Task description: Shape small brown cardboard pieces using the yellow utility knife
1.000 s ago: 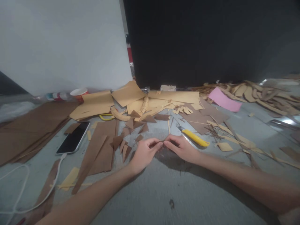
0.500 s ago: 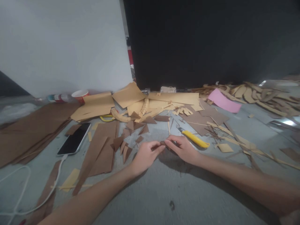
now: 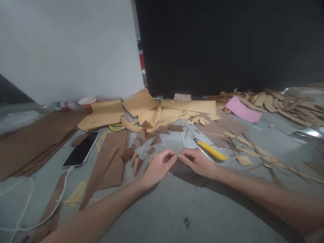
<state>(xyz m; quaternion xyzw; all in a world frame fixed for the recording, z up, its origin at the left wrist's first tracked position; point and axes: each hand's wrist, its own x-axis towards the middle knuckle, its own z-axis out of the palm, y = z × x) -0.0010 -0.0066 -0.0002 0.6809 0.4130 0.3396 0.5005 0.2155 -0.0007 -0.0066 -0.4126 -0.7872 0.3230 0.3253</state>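
My left hand (image 3: 157, 167) and my right hand (image 3: 197, 161) meet fingertip to fingertip low over the grey floor, each pinched shut. Between the fingertips sits something small and brown (image 3: 177, 156) that I cannot make out clearly. A yellow utility knife (image 3: 211, 150) lies just right of my right hand. Small brown cardboard triangles (image 3: 134, 158) lie scattered just left of my left hand.
A phone (image 3: 81, 153) on a white cable (image 3: 27, 202) lies at the left beside long brown cardboard strips (image 3: 106, 162). Tan cardboard sheets (image 3: 141, 106), a paper cup (image 3: 86, 101), a pink sheet (image 3: 243, 109) and many offcuts (image 3: 278, 101) crowd the back, under a black panel (image 3: 227, 44).
The hands have stayed together at the same spot; the fingers have shifted slightly around the small piece. The view has drifted a little.
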